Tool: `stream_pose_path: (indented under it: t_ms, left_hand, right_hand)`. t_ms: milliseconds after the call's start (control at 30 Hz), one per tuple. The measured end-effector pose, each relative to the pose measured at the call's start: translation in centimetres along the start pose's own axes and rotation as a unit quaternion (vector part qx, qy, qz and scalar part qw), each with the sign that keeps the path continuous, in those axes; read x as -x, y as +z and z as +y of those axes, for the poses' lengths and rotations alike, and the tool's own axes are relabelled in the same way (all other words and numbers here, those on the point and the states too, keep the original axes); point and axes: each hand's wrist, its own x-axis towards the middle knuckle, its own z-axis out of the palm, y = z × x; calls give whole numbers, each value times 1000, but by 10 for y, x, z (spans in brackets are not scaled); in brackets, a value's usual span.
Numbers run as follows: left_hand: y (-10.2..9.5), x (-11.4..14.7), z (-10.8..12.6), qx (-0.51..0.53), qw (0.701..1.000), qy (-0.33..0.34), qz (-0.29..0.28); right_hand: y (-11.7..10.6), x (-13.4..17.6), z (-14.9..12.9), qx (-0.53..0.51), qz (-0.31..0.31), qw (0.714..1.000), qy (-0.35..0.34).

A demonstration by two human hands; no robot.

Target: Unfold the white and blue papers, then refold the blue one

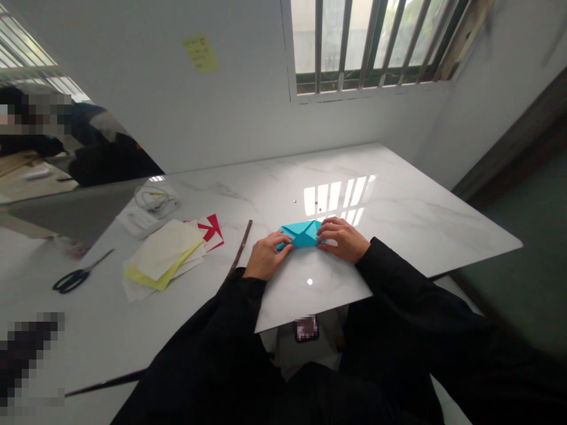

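A sheet of bright blue paper [305,235], folded into a small flat shape with creased triangular flaps, lies on the white marble-patterned table [354,265]. My left hand [268,255] grips its left end, thumb at the near edge and fingers on top. At the right end, my right hand [344,239] holds the paper between thumb and curled fingers. The fingers partly cover both ends of it. A thin brown stick [241,245] lies just left of my left hand.
Further left are a stack of cream and yellow paper sheets [162,251], red paper pieces [213,231], black-handled scissors [80,277] and a white cable [155,200]. A phone [306,328] is below the table edge. Another person [93,136] is at far left.
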Motion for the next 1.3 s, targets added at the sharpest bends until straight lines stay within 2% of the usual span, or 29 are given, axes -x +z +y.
stream_pose_path:
  t_ms: [200,433,833,1033,1300]
  left_hand:
    - [-1,0,3,-7,1000,9,-10]
    - [0,-1,1,-4,1000,3,-23]
    - [0,-8,13,-82,996,20,-2]
    - [6,-13,5,-140,988,35,-46]
    - [9,-14,4,-131,990,32,-28]
  right_hand:
    - [-2,-3,-5,-36,-10,999,23]
    - [-3,-2,-7,-71,-13,994,79]
    - [-2,-5,-10,-66,-15,993,95]
    - [-3,-5,-10,-67,-12,993,93]
    - [3,-10,-12,-34,3,991,129]
